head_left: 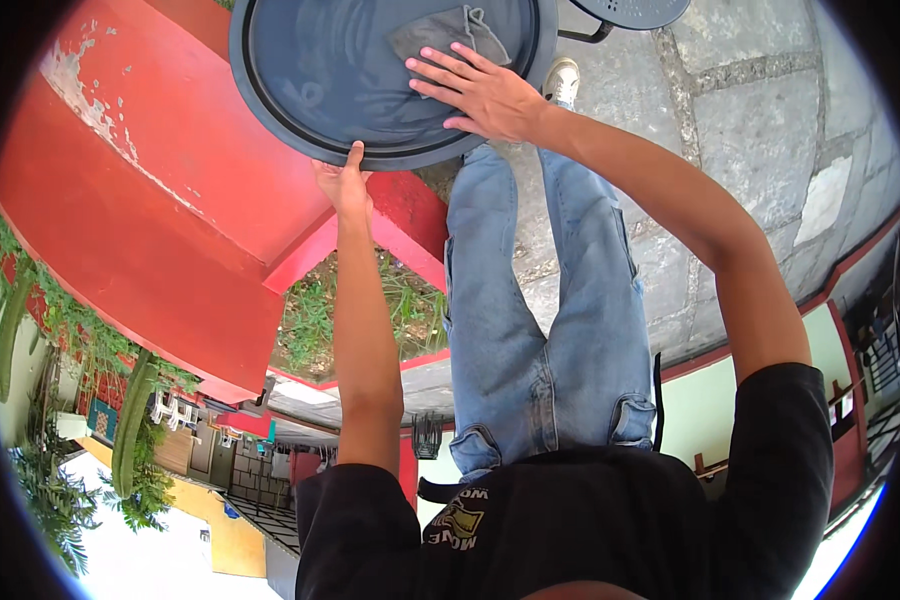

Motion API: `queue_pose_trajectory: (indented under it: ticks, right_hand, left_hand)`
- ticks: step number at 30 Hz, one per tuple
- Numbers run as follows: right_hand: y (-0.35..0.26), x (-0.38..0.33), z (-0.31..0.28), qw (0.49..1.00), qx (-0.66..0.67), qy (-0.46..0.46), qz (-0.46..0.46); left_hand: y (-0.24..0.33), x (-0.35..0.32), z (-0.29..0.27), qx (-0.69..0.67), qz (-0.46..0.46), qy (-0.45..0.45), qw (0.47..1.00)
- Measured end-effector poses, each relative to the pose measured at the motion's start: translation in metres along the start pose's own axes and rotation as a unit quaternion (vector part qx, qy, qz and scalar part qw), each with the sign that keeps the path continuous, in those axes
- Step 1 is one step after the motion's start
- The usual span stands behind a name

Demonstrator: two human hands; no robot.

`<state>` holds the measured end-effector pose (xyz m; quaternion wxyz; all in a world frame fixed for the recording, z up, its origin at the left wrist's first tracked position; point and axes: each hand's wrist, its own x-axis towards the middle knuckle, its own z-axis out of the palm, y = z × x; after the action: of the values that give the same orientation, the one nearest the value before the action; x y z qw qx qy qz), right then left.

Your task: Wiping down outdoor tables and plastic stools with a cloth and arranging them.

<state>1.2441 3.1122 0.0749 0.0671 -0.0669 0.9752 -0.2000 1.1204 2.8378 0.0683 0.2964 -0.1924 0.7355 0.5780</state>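
A large round dark grey tray [315,65] with a raised rim fills the upper middle of the head view, its far edge cut off by the frame. Streaks that look wet mark its surface. My left hand [346,185] grips the near rim, thumb on top and the other fingers mostly hidden underneath. A folded grey cloth [432,34] with a loop at one corner lies on the tray. My right hand [485,98] rests on the cloth's near part, palm down with the fingers stretched out and slightly apart.
Left of the tray runs a wide red ledge [160,200] with peeling paint. A planted bed [320,320] sits below it. At the upper right, a dark perforated round seat or top [635,10] stands over grey stone paving [750,140].
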Motion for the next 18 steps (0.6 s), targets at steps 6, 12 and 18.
queue_pose_trajectory:
  ticks: [6,12,18]
  right_hand:
    - [0.043,0.059,-0.007,0.925,0.047,0.268,0.265]
    - [-0.097,0.013,0.031,0.989,0.103,-0.103,-0.037]
    - [-0.011,0.061,0.002,0.996,0.013,-0.068,-0.049]
  left_hand:
    - [0.0,0.008,0.0,-0.033,0.047,-0.006,0.998]
    - [-0.013,0.004,-0.003,-0.056,0.085,-0.001,0.995]
    - [-0.023,0.008,-0.012,0.027,0.066,0.038,0.997]
